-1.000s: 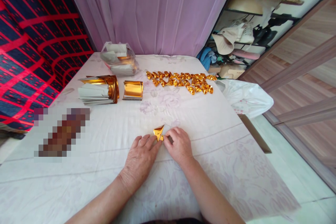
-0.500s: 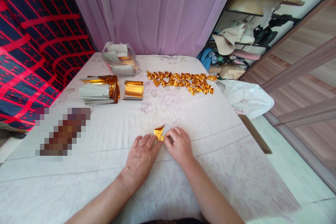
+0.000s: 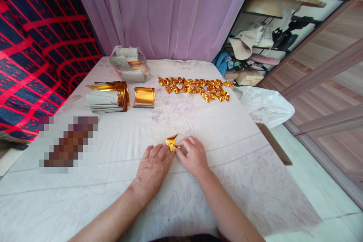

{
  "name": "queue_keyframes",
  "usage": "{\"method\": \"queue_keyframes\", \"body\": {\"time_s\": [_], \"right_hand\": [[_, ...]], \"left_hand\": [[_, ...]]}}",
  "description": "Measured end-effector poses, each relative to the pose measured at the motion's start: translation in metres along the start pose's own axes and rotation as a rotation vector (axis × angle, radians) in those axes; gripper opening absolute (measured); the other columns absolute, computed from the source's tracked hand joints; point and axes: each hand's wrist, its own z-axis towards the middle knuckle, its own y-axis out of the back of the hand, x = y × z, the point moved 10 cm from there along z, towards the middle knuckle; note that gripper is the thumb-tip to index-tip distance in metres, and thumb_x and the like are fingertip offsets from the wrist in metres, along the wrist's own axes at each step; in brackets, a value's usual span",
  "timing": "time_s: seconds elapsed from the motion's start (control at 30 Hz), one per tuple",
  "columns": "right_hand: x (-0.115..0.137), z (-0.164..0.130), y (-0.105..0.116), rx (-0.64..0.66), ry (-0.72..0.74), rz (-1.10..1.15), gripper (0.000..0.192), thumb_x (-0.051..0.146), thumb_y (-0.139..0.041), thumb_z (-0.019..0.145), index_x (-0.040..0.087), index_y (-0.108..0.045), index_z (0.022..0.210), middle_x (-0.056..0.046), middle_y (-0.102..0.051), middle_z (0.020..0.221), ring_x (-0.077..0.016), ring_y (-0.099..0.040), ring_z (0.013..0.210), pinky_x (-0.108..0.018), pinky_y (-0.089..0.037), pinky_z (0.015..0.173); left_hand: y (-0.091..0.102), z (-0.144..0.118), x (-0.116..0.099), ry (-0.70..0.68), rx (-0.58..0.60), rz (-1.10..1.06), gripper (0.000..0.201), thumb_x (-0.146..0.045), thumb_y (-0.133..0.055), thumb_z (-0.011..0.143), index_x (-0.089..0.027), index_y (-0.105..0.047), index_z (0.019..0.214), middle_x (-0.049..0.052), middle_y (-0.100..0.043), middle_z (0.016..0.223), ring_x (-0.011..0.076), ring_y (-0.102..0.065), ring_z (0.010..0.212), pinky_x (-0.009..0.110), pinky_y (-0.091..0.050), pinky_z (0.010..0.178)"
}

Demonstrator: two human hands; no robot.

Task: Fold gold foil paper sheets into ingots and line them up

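A partly folded sheet of gold foil paper, with a pale underside showing at its right, lies on the cloth in front of me. My left hand keeps thumb and index fingertips on its lower left edge, the other fingers bent against the cloth. At the right edge, my right hand pinches a folded flap between thumb and fingers. The fingers hide part of the sheet. Farther off, folded gold foil pieces sit in rows at the back right.
A small stack of gold foil sheets lies left of the rows, beside a larger fanned stack. Behind stands a clear plastic bag of more sheets. A blurred-out item is at left; a white plastic bag is past the right edge.
My right fingers have moved slightly, and the flap they hold at the sheet's lower right now looks narrower and turned to the right. My left hand stays nearly in place.
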Motion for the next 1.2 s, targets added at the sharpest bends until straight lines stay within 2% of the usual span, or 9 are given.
{"method": "queue_keyframes", "body": {"time_s": [0.43,0.83,1.03,1.2], "right_hand": [[-0.0049,0.001,0.0006,-0.023,0.014,0.082,0.006,0.015,-0.061,0.08,0.021,-0.061,0.079,-0.002,-0.062,0.081,-0.0191,-0.057,0.081,-0.031,-0.04,0.075],[-0.0075,0.0014,0.001,-0.028,0.061,0.116,0.017,0.009,-0.049,0.082,0.021,-0.06,0.08,-0.002,-0.061,0.078,-0.018,-0.056,0.077,-0.029,-0.04,0.071],[-0.0029,0.0004,0.0008,-0.015,0.031,0.058,0.004,0.02,-0.061,0.081,0.021,-0.061,0.085,-0.003,-0.062,0.084,-0.0203,-0.057,0.083,-0.032,-0.042,0.077],[-0.0038,0.0005,-0.0011,-0.009,0.009,0.028,0.007,0.019,-0.064,0.079,0.022,-0.061,0.084,-0.003,-0.062,0.084,-0.0205,-0.057,0.084,-0.032,-0.042,0.077]], "left_hand": [[-0.0009,-0.0003,0.0004,0.001,-0.02,-0.008,0.033,-0.015,-0.055,0.088,-0.026,-0.062,0.118,0.005,-0.062,0.122,0.0253,-0.055,0.112,0.046,-0.039,0.095],[0.0016,-0.0003,-0.0003,0.006,-0.018,-0.007,0.032,-0.015,-0.055,0.088,-0.026,-0.062,0.117,0.005,-0.062,0.122,0.0253,-0.055,0.112,0.046,-0.039,0.096],[0.0002,0.001,-0.0004,0.003,-0.012,-0.007,0.032,-0.016,-0.054,0.089,-0.026,-0.061,0.119,0.006,-0.062,0.121,0.025,-0.055,0.111,0.046,-0.039,0.097],[0.0003,0.0013,-0.0006,0.001,0.0,-0.009,0.033,-0.016,-0.055,0.088,-0.025,-0.061,0.119,0.006,-0.062,0.121,0.0251,-0.055,0.111,0.045,-0.04,0.095]]}}
